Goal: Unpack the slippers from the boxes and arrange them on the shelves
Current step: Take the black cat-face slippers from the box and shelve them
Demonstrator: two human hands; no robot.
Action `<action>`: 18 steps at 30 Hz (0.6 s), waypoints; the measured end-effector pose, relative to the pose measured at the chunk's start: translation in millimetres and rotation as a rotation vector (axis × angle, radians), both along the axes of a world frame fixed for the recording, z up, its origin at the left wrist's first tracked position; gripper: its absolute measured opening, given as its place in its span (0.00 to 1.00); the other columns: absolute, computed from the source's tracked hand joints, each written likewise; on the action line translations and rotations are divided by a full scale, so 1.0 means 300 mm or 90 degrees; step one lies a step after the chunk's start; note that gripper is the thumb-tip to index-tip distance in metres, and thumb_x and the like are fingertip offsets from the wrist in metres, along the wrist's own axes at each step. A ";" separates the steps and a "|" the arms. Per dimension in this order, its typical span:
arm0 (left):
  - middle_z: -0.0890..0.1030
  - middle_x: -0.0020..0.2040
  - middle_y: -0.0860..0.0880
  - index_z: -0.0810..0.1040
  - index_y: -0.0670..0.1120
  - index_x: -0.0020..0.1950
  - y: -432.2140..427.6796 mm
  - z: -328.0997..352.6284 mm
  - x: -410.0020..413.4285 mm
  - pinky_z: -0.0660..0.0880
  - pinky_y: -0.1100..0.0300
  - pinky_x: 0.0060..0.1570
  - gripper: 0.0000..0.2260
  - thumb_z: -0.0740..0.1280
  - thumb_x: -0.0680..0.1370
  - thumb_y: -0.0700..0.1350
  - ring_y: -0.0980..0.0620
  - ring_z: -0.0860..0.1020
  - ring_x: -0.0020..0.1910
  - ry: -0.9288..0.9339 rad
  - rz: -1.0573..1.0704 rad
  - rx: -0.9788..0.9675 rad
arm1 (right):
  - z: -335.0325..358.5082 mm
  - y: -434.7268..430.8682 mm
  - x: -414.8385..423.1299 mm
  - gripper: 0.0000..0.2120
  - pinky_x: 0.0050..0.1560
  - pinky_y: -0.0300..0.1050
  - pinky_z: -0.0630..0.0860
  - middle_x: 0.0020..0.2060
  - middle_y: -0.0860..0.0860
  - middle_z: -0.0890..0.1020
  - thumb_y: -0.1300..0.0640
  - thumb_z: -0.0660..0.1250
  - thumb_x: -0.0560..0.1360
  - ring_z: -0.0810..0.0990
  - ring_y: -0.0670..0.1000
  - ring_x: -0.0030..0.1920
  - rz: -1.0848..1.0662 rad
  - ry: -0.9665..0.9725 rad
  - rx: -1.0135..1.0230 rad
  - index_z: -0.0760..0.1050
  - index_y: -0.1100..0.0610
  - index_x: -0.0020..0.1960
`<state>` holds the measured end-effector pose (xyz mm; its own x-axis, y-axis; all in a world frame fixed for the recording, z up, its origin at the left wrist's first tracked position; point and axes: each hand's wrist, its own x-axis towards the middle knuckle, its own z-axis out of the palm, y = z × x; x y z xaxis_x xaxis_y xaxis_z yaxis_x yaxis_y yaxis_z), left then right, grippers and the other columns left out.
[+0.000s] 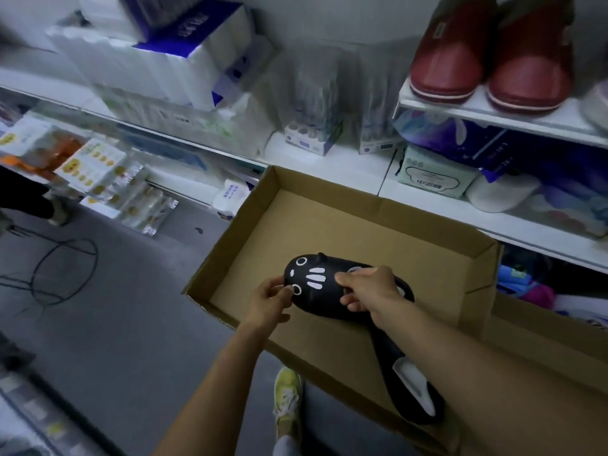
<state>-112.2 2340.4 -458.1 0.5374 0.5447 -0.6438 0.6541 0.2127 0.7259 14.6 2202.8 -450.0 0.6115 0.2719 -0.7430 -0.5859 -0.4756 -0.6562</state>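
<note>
Head view: you're holding the black cat-face slipper [316, 283] with both hands, inside the open cardboard box [362, 212]. Can't tell if it's resting on the box floor or just lifted.

Left hand [268, 301] is pinching the toe edge beside the lower eye mark, fingers curled, light grip. Right hand [365, 287] is wrapping over the middle, thumb on top, fingers curling under.

The second slipper [411, 383] is lying nearer you, under your right forearm, partly hidden and apparently touching the first one's heel. Can't tell if the pair is tied together.

Risks:
- If they're joined, lifting one is likely dragging the other over the box wall and onto the floor.
- The left pinch is looking too weak to carry the slipper alone.
- The shelf [467, 111] up and right of your right hand is carrying red slippers [493, 60]; a rushed placement could be knocking them.
</note>
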 end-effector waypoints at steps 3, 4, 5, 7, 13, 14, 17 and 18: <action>0.76 0.54 0.48 0.69 0.49 0.64 0.188 -0.051 0.011 0.76 0.50 0.55 0.13 0.62 0.80 0.44 0.47 0.76 0.55 0.033 -0.040 -0.034 | -0.092 0.164 -0.018 0.05 0.25 0.37 0.71 0.29 0.54 0.78 0.60 0.71 0.72 0.74 0.49 0.25 0.009 -0.026 -0.047 0.77 0.61 0.45; 0.76 0.55 0.48 0.69 0.48 0.66 0.244 -0.068 0.011 0.76 0.51 0.55 0.14 0.62 0.80 0.44 0.47 0.76 0.55 0.051 -0.056 -0.040 | -0.120 0.213 -0.018 0.05 0.28 0.38 0.73 0.28 0.54 0.77 0.60 0.71 0.72 0.73 0.50 0.25 0.021 -0.042 -0.066 0.78 0.61 0.44; 0.76 0.56 0.47 0.68 0.48 0.67 0.293 -0.083 0.011 0.76 0.51 0.54 0.15 0.63 0.80 0.45 0.47 0.76 0.56 0.066 -0.072 -0.047 | -0.146 0.256 -0.013 0.05 0.32 0.41 0.75 0.28 0.54 0.77 0.59 0.71 0.72 0.74 0.50 0.26 0.036 -0.062 -0.086 0.78 0.61 0.42; 0.76 0.59 0.47 0.68 0.48 0.68 0.372 -0.115 0.018 0.75 0.51 0.54 0.16 0.63 0.80 0.45 0.47 0.75 0.55 0.090 -0.104 -0.063 | -0.182 0.321 0.013 0.06 0.41 0.47 0.78 0.29 0.54 0.78 0.57 0.69 0.72 0.77 0.53 0.30 0.110 -0.116 -0.136 0.76 0.57 0.38; 0.75 0.60 0.48 0.67 0.48 0.69 0.427 -0.225 0.090 0.75 0.52 0.54 0.19 0.64 0.79 0.46 0.49 0.75 0.56 0.105 -0.201 -0.091 | -0.208 0.357 0.142 0.12 0.28 0.43 0.72 0.28 0.55 0.76 0.59 0.59 0.76 0.83 0.58 0.30 0.400 -0.194 -0.230 0.64 0.53 0.35; 0.75 0.60 0.48 0.67 0.48 0.69 0.415 -0.241 0.102 0.75 0.51 0.54 0.19 0.64 0.79 0.45 0.49 0.75 0.57 0.107 -0.213 -0.098 | -0.213 0.348 0.162 0.12 0.28 0.44 0.72 0.29 0.55 0.76 0.60 0.58 0.76 0.82 0.59 0.30 0.417 -0.204 -0.241 0.63 0.53 0.34; 0.75 0.61 0.50 0.68 0.48 0.70 0.370 -0.269 0.134 0.75 0.52 0.55 0.18 0.64 0.79 0.43 0.49 0.75 0.59 0.100 -0.241 -0.117 | -0.246 0.306 0.206 0.13 0.29 0.43 0.67 0.29 0.52 0.71 0.63 0.57 0.77 0.73 0.54 0.29 0.394 -0.197 -0.229 0.63 0.54 0.34; 0.75 0.60 0.51 0.69 0.48 0.69 0.354 -0.273 0.145 0.74 0.52 0.54 0.17 0.63 0.79 0.42 0.49 0.75 0.59 0.093 -0.247 -0.128 | -0.255 0.294 0.215 0.12 0.31 0.44 0.65 0.31 0.51 0.69 0.64 0.57 0.77 0.70 0.53 0.32 0.387 -0.198 -0.215 0.64 0.54 0.36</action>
<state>-68.8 2446.7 -540.0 0.5725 0.1776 -0.8004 0.8058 0.0586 0.5893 79.2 2291.2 -526.6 0.6218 0.4164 -0.6633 0.0315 -0.8595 -0.5101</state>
